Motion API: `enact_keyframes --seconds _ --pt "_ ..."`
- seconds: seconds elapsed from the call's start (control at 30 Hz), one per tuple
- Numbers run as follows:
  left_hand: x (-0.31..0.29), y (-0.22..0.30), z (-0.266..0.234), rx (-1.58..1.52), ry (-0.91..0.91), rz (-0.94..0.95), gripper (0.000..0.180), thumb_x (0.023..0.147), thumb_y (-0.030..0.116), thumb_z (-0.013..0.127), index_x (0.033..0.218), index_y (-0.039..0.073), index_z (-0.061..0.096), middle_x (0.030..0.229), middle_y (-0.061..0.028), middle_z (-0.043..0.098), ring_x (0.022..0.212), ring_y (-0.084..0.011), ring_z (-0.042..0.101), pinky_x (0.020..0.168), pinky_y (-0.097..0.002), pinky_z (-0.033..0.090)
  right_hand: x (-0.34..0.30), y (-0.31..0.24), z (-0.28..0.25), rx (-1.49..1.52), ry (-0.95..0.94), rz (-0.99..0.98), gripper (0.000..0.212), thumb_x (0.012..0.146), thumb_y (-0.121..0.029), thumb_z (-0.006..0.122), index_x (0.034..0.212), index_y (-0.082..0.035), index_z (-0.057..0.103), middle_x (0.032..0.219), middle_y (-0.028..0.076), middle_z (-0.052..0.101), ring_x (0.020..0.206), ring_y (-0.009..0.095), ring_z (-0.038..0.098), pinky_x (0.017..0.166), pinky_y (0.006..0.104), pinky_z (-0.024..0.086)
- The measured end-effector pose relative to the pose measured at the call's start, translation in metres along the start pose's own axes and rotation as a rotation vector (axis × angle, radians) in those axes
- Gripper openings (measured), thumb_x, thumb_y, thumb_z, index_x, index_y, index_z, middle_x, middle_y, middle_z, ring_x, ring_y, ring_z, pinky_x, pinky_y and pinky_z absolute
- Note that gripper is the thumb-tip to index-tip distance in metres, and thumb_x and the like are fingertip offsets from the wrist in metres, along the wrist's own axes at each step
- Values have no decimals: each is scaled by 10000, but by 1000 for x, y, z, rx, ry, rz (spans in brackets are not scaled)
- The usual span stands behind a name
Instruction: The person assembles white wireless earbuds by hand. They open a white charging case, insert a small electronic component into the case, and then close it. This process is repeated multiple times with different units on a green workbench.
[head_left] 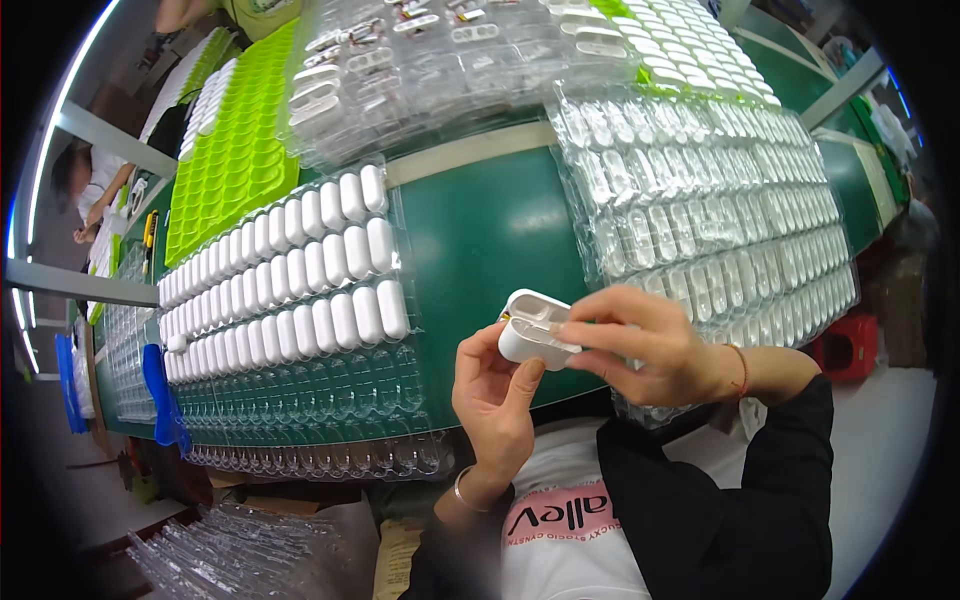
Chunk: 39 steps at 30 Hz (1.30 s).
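While the left hand (495,395) holds a small white case (520,345) from the lower left, the right hand (645,345) reaches in from the right side. The white case is near the middle of the frame, a bit low, with its lid up and its inside showing. The left hand is closed around the case, with the thumb pressed on its front. The right hand has its fingertips at the case's right part, so the two hands meet there. I cannot tell if the right hand's fingers pinch something small.

Under all this is a green table (470,240). To the left of the hands, a clear tray (300,392) has three rows of white cases (335,258), and its lower cups have no cases in them. A stack of shiny clear trays (700,215) is at the right. At the top middle are more clear packs (430,100) with loose parts in them. A bright green tray (232,160) is in the upper left. A blue thing (158,400) is by the left end of the table. A red bin (850,348) sits at the far right.
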<state>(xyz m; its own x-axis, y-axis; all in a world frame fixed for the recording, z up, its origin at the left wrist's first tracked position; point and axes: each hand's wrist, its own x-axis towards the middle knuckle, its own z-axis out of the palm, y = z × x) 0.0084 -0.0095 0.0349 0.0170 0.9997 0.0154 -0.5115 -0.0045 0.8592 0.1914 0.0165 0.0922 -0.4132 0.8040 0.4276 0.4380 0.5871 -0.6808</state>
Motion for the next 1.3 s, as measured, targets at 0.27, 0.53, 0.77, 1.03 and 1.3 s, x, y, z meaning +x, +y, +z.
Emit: enact_keyframes --seconds 0.27,0.53,0.77,1.03,1.3 --pt "-1 0 -3 -74 73 149 385 912 -8 660 1244 -19 464 1172 -101 593 1087 -165 587 957 -313 477 17 -3 17 225 -72 106 208 812 -34 742 1011 -50 685 888 113 668 721 280 656 614 350 522" --pt "1 8 -2 157 -3 102 395 936 -54 568 1307 -50 432 1293 -135 491 1174 -197 536 1003 -354 478 78 40 -3 66 46 48 108 809 -19 716 915 -11 690 782 122 658 651 213 635 568 321 480" --pt "-15 22 -18 314 -181 1 273 934 -97 550 1198 -34 520 1115 -115 586 1041 -167 610 937 -299 490 282 138 20 -204 369 -199 197 818 -113 637 969 -64 754 897 190 708 816 366 683 750 408 543" --pt "-23 54 -33 359 -211 22 231 917 -136 547 1134 -58 550 1053 -150 615 969 -179 637 863 -289 529 387 202 75 -381 230 -243 222 770 -92 647 955 -106 769 908 165 718 860 359 686 802 433 545" --pt "-23 54 -43 333 -145 -13 214 914 -140 549 1111 -58 567 1053 -159 611 924 -175 638 819 -274 540 392 198 78 -307 124 -293 196 761 -95 665 928 -78 767 929 144 730 853 340 693 808 400 549"
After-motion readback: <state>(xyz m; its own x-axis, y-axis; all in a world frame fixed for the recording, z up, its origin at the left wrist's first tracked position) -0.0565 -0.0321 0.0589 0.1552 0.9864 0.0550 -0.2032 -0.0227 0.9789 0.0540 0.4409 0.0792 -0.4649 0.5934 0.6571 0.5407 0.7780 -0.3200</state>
